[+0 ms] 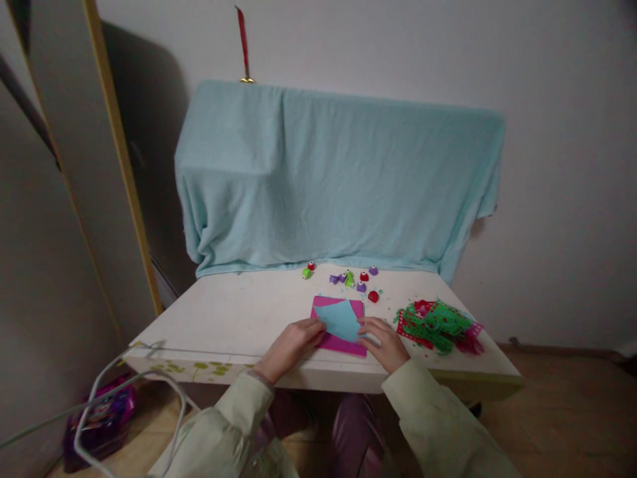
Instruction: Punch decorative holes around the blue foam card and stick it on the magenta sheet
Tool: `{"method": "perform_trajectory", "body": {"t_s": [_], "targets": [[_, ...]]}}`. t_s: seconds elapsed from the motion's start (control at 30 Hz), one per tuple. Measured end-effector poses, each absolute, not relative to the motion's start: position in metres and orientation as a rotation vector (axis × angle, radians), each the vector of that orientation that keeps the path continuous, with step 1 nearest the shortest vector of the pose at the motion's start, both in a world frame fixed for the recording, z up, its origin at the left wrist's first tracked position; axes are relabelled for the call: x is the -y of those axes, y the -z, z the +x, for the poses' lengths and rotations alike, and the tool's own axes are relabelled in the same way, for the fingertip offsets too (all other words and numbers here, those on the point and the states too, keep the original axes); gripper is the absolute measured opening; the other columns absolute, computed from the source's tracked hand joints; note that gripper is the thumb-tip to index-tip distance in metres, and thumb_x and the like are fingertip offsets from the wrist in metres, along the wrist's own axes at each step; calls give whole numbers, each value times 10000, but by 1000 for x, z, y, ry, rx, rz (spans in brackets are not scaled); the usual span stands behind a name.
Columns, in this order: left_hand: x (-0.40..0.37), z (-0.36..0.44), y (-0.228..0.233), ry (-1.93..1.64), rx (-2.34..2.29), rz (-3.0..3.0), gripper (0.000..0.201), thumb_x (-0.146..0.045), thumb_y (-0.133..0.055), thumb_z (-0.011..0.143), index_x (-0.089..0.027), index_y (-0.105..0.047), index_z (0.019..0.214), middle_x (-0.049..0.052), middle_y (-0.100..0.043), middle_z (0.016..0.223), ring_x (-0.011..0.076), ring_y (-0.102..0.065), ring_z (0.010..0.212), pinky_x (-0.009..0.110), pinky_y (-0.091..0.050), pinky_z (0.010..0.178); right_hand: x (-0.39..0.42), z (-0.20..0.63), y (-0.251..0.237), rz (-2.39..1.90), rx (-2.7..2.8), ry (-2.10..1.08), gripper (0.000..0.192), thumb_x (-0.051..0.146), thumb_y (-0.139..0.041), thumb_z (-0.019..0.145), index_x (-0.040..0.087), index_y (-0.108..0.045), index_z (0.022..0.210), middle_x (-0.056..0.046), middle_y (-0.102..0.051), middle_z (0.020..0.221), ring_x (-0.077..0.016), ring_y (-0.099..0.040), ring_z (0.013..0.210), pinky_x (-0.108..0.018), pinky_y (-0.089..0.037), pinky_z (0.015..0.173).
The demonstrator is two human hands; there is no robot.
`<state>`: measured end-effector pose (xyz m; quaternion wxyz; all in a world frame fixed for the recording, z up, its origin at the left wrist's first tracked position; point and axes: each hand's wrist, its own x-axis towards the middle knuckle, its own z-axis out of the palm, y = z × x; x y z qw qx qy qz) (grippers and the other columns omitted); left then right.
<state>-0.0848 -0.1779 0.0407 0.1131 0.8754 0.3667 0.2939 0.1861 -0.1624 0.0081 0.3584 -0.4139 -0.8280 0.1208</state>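
A sheet of light blue paper point(341, 320) is tilted over a magenta square pad point(343, 346), which looks like a stack of coloured paper. My left hand point(297, 342) pinches the sheet's left edge, its fingertips partly hidden by the hand. At the right edge, the thumb and fingers of my right hand point(382, 341) close on the same sheet. Just beyond the pad lie several small folded paper pieces with white round eyes, among them a red one point(373, 297), a purple one point(361, 287) and a green one point(350, 279).
A tangled heap of green and red perforated paper scraps point(438, 325) lies right of my hands on the white table point(239, 309). Light blue cloth point(358, 179) drapes over something behind it. White cable point(164, 375) loops at the front left, above a purple package point(102, 425) on the floor.
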Motion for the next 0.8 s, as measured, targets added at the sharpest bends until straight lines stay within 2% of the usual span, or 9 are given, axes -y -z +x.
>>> {"method": "perform_trajectory", "body": {"t_s": [0.07,0.13,0.17,0.3,0.43,0.53,0.63,0.67,0.8], "targets": [[176,-93,-39,-900,-1078,2436,221,-292,-404,955,-206,-604,997,30,-649,936,150,-615,861,234,-460,792,161,177,-7,-1049,2132,-366,60,235,-603,852,243,-661,837,-40,-679,968,-198,-624,952,-355,-474,881],[174,-97,-35,-917,-1077,2325,215,-295,-430,940,-210,-615,1008,27,-661,996,155,-622,916,235,-461,836,161,169,-8,-1039,2130,-407,62,244,-596,859,238,-653,836,-30,-681,898,-188,-632,892,-335,-482,840],[173,-98,-31,-931,-1073,2274,210,-293,-442,933,-210,-620,1007,25,-665,1017,156,-623,937,236,-459,853,161,165,-9,-1041,2124,-417,49,261,-614,849,239,-652,871,-30,-679,903,-189,-630,890,-331,-483,833],[168,-98,-15,-1009,-1099,2081,202,-305,-468,913,-201,-624,986,24,-686,1004,158,-634,934,234,-474,839,164,159,-12,-1041,2108,-441,288,340,-714,766,248,-635,1027,-36,-666,979,-207,-616,941,-332,-481,841],[164,-98,-8,-1038,-1113,2007,192,-307,-458,913,-186,-607,921,43,-687,998,157,-636,920,238,-490,809,163,161,-12,-975,2116,-468,119,303,-615,856,240,-670,941,-43,-663,956,-194,-614,926,-326,-477,846],[167,-96,-14,-1060,-1123,2127,174,-302,-486,904,-194,-590,992,55,-655,1074,178,-596,1026,308,-467,898,161,163,-11,-987,2124,-425,148,252,-537,903,238,-685,898,-46,-658,911,-190,-609,891,-330,-480,826],[171,-91,-21,-1104,-1196,2353,309,-326,-600,847,-217,-552,1132,73,-582,1176,221,-508,1135,407,-392,994,159,163,-9,-1003,2177,-356,166,238,-531,903,251,-697,910,-47,-653,890,-195,-602,872,-340,-484,813],[172,-89,-23,-1092,-1218,2419,319,-333,-620,837,-219,-557,1128,76,-577,1162,228,-498,1130,416,-385,990,159,162,-8,-1004,2194,-338,168,238,-534,901,255,-701,913,-48,-652,883,-196,-601,864,-340,-487,806],[172,-82,-19,-902,-1210,2596,132,-325,-571,880,-200,-606,906,52,-597,934,205,-529,980,354,-421,883,159,161,-5,-1022,2210,-327,154,248,-559,885,261,-711,904,-45,-644,882,-190,-598,854,-329,-491,791]]}}
